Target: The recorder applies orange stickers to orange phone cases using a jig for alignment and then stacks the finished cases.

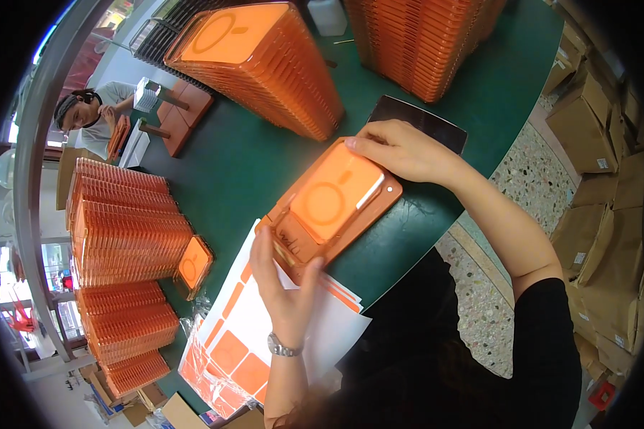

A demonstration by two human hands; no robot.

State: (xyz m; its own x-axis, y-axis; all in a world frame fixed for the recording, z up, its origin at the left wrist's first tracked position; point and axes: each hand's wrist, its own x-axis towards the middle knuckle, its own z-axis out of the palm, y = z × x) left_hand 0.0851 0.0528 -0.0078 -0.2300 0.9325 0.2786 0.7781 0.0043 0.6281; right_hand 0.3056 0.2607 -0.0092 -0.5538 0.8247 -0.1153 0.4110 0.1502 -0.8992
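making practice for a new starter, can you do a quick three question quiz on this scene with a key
1. True or false: the watch is on the person's right wrist.
2. Which of the person's hands is nearer the dark flat item?
3. Fill in: the panel on the orange holder bears a ____-shaped mark.

Key: 1. False, it is on the left wrist. 2. The right hand. 3. Ring.

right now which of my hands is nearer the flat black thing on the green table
Right. In this view the right hand overlaps the flat black thing along its near side; the left hand is farther, at the lower-left end of the orange holder.
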